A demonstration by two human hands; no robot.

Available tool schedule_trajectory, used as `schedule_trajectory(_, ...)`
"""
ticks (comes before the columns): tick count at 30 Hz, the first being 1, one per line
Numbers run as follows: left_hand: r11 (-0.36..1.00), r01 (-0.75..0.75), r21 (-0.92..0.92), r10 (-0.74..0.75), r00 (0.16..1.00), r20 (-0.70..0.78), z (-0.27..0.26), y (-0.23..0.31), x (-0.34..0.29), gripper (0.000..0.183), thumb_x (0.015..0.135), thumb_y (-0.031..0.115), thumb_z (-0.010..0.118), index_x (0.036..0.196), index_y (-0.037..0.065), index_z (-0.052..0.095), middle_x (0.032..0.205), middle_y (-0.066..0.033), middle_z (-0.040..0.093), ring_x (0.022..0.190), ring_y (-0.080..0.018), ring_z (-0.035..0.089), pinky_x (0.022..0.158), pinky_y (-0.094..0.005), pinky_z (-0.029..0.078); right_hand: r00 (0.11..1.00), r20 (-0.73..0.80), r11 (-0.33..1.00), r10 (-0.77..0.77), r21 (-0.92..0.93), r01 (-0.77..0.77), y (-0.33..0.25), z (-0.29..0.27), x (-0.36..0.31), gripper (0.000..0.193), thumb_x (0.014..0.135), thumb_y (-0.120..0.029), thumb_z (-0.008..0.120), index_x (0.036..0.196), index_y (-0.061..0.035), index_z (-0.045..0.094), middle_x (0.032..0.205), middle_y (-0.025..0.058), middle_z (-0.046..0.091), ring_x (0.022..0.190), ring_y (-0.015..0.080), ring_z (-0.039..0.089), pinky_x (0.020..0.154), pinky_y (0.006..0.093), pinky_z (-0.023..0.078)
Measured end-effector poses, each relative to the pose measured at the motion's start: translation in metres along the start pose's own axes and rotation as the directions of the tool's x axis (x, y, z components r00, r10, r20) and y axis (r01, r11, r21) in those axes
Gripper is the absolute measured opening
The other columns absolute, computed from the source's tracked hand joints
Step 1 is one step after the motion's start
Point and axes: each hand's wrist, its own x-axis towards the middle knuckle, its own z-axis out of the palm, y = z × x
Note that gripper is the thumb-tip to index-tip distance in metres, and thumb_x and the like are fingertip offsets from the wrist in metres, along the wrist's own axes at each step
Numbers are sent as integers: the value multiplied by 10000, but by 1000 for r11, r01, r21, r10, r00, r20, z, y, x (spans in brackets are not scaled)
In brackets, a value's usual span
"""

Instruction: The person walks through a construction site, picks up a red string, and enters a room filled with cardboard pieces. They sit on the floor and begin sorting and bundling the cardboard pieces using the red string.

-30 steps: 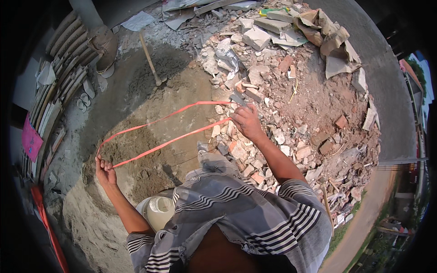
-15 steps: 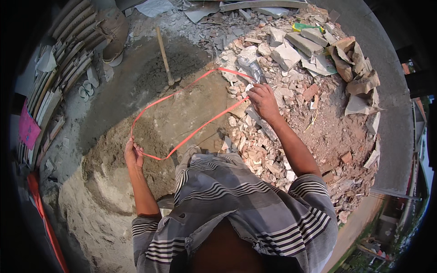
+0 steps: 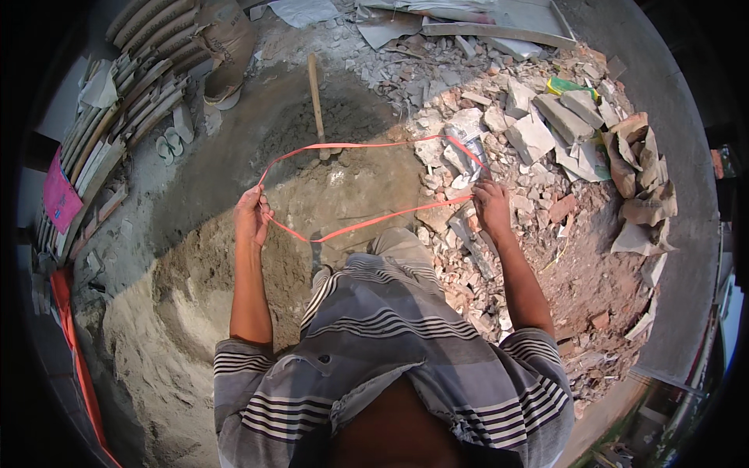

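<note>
Just this side of the wooden-handled tool (image 3: 317, 101), a red strap (image 3: 367, 145) spans in a loop. To the tool's left, the left hand (image 3: 251, 216) has fingers pinched on it; to its right, the right hand (image 3: 491, 204) clamps it above rubble (image 3: 562, 208). I'd spread both hands evenly, keeping the strap untwisted.

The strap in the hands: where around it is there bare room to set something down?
The grey ground between the slippers and the wooden-handled tool looks open. A hand could likely pass inside the strap loop, between the left hand and right hand. Crowded: rubble on the right, stacked pieces at upper left.
</note>
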Motion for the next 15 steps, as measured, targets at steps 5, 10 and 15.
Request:
schedule_trajectory(5, 908, -79, 412, 81, 997, 13, 74, -21, 27, 171, 957, 209, 613, 993, 45, 646, 673, 35, 540, 500, -47, 441, 439, -222, 352, 642, 766, 920, 34, 226, -319, 1, 8, 17, 672, 693, -243, 778, 1316, -87, 582, 1275, 163, 616, 1193, 312, 569, 995, 389, 451)
schedule_trajectory(10, 682, -307, 664, 152, 947, 282, 192, -58, 81, 174, 959, 176, 604, 932, 15, 664, 704, 58, 519, 622, -33, 420, 558, -218, 343, 890, 455, 550, 36, 735, -398, 3, 13, 97, 493, 806, -254, 758, 1205, -6, 608, 1032, 154, 669, 950, 250, 635, 870, 355, 490)
schedule_trajectory(15, 612, -327, 720, 31, 920, 390, 316, -79, 153, 172, 953, 167, 614, 927, 4, 663, 720, 60, 535, 649, -33, 438, 574, -219, 357, 936, -295, 901, 190, 432, -47, 42, 41, 207, 446, 850, -219, 693, 1220, -9, 562, 1201, 173, 576, 1087, 342, 554, 929, 407, 439)
